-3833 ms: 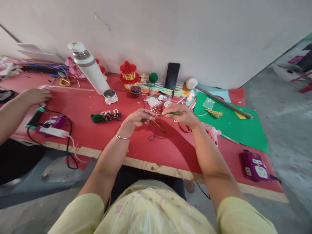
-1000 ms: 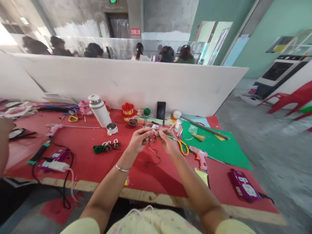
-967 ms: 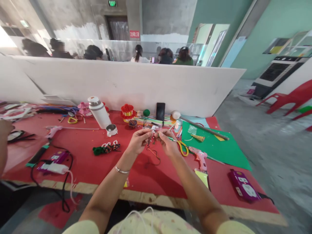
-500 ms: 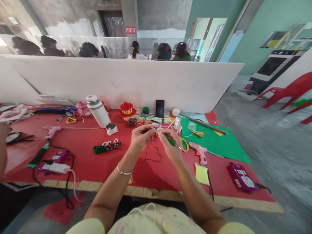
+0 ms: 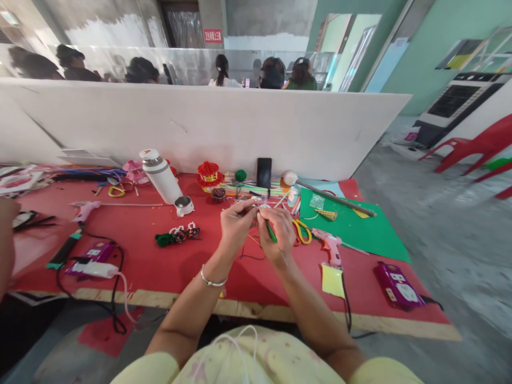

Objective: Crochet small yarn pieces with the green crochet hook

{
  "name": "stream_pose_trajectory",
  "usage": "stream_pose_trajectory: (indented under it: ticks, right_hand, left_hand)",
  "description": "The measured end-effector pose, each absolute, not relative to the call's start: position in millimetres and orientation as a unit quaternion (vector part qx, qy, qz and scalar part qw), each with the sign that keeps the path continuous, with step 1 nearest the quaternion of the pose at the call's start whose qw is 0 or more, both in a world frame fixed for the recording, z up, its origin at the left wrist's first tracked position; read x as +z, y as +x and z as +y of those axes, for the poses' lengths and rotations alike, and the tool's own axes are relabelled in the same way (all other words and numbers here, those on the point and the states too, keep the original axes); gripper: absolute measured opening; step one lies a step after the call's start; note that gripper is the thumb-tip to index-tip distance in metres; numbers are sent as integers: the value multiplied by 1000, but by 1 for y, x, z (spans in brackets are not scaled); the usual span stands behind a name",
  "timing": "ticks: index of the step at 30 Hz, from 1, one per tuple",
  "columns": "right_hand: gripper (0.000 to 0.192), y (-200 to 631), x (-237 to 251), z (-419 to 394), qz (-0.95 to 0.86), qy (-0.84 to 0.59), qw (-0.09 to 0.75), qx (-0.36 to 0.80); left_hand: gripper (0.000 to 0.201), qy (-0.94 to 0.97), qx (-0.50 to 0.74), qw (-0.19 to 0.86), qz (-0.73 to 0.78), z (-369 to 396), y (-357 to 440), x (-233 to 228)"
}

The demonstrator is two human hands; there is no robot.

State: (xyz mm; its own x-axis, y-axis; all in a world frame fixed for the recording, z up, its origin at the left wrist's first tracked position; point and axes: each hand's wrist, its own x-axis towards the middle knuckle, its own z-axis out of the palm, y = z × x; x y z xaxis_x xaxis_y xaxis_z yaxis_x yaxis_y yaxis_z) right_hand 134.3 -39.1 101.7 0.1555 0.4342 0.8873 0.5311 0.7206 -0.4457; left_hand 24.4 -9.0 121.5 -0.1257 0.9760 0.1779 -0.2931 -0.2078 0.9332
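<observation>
My left hand [image 5: 234, 228] is closed in a pinch above the middle of the red table, on a small piece of yarn work mostly hidden by the fingers. Dark yarn [image 5: 252, 257] trails below it onto the table. My right hand [image 5: 280, 234] wraps round a crochet hook [image 5: 271, 232] with a green grip, its thin metal end sticking out toward the wrist. Both hands' fingertips meet, so the hook's tip is hidden. Yellow-handled scissors [image 5: 303, 232] lie just right of my right hand. A dark green, beaded yarn piece [image 5: 177, 235] lies left of my left hand.
A white thermos [image 5: 162, 178] and its cup [image 5: 184, 206] stand back left. A phone [image 5: 264, 173] leans against the white partition [image 5: 224, 128]. Pink glue guns [image 5: 330, 246] and purple power boxes [image 5: 400, 285] with cords lie at both sides. Another person's arm [image 5: 6, 245] shows at far left.
My hands have drawn closer together, and the right hand has turned so the hook points more steeply down. The scissors show more fully. The view has tilted slightly downward.
</observation>
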Motion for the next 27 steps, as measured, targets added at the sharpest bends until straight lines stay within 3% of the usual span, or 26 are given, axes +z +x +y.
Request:
stream_pose_trajectory:
  ticks: [4, 10, 27]
  right_hand:
    - [26, 137, 104, -38, -647, -347, 678, -37]
    - [20, 160, 114, -42, -669, -350, 649, 93]
    - [24, 217, 154, -51, -843, -249, 471, 73]
  left_hand:
    - [27, 417, 613, 565, 362, -11, 18, 127]
    - [30, 412, 523, 668, 332, -8, -3, 137]
    - [26, 506, 356, 710, 336, 4, -29, 150]
